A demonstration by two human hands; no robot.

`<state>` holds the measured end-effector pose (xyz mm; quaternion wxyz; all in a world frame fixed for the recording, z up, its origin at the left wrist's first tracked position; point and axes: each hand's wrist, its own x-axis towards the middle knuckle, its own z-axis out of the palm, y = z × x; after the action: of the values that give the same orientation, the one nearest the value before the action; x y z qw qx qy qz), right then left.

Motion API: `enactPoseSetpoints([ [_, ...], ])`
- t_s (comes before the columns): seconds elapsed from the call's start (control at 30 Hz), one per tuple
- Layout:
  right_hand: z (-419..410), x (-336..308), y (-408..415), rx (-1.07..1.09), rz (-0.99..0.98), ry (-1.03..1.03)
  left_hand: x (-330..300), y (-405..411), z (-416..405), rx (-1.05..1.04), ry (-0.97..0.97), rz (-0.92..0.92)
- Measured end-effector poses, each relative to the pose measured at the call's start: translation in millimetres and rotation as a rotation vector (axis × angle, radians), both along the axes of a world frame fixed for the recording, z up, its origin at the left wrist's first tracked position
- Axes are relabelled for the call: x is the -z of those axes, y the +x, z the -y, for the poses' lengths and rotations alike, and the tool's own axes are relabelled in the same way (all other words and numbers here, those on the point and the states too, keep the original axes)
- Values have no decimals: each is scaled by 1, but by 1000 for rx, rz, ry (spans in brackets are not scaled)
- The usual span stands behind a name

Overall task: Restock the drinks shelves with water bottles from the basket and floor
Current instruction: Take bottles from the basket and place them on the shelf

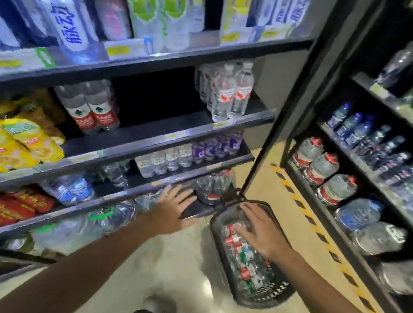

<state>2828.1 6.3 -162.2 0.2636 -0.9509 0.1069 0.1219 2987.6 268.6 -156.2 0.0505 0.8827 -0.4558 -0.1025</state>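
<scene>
Reaching w/ right hand (258, 230), fingers spread flat on water bottles (240, 250) in basket (266, 294) on floor at right, left hand (173, 210) open near low shelf (131, 189); risk: loose bottles roll, grab slips, basket tips.

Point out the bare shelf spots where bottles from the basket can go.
Widest gap: the shelf between the red-labelled bottles and the white-capped bottles. A smaller bare patch lies beside the left hand, left of the large jug. The small bottles stand packed.
</scene>
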Motion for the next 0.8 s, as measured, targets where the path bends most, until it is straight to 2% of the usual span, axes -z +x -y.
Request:
enactPoseSetpoints([
  [0.13, 70, 24, -124, 235, -122, 68, 40, -58, 89, 133, 218, -69],
  [0.23, 103, 37, -194, 462, -158, 174, 49, -103, 139, 313, 213, -117],
  [0.33, 120, 57, -225, 552, -227, 192, 60, -122, 177, 421, 288, -170],
  [0.53, 134, 94, -210, 715, -288, 353, 94, -87, 231, 503, 398, -205],
  [0.63, 137, 115, -190, 802, -304, 414, 119, -54, 257, 534, 336, -196],
  [0.8, 139, 172, -148, 968, -397, 506, 199, 8, 292, 460, 361, -307],
])
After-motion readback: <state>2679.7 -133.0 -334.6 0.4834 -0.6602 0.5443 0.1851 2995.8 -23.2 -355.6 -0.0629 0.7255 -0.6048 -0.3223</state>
